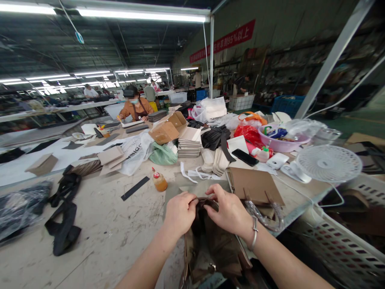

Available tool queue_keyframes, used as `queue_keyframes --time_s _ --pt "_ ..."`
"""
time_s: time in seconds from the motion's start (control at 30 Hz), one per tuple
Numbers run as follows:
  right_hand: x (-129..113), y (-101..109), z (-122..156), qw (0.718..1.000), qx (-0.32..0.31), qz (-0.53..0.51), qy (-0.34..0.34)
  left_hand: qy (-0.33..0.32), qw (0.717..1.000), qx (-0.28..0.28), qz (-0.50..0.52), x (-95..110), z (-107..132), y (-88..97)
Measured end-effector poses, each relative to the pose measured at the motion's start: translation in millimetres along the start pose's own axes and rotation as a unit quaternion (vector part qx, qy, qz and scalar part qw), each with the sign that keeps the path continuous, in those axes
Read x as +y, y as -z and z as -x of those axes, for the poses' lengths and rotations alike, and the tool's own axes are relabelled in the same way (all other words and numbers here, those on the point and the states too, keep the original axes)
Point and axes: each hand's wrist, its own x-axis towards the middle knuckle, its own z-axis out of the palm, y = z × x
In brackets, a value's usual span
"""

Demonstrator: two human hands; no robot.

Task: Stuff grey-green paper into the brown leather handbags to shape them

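Observation:
In the head view a brown bag [216,249] lies at the table's front edge, its opening and inside facing me. My left hand [180,210] is closed in a pinch on the far rim of the bag. Across from it, my right hand [230,208] grips the same rim between thumb and fingers, with a metal bracelet on the wrist. A second brown bag [255,184] with plastic-wrapped handles rests right of my hands. Beyond my left hand stands a small bottle of amber liquid [160,182], beside a black strip [135,188].
Black straps [64,228] and a plastic-wrapped bundle [22,208] lie at left. Stacked pale panels [189,142], a cardboard box [168,127], a phone [245,157] and a white fan [329,162] stand farther off. A white crate [345,241] sits at right. A co-worker [135,106] works across the table.

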Motion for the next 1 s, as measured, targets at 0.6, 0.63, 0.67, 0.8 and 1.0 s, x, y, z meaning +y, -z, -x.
queue_keyframes --time_s 0.6,0.63,0.67,0.8,1.0 --pt "8 -3 -11 0.999 -0.039 0.016 0.031 -0.045 0.997 -0.04 0.054 -3 -8 4.4" --pt "7 -3 -11 0.999 -0.038 0.014 0.031 -0.044 0.997 -0.036 0.051 -3 -9 4.1" --pt "7 -3 -10 0.999 -0.037 0.013 0.031 -0.043 0.997 -0.033 0.048 -3 -10 3.4" --pt "5 -2 -10 0.999 -0.031 0.02 0.037 -0.047 0.998 -0.028 0.04 -4 -11 -0.2" --pt "8 0 -11 0.997 -0.035 0.016 0.066 -0.034 0.999 -0.034 0.015 0 -12 -1.6"
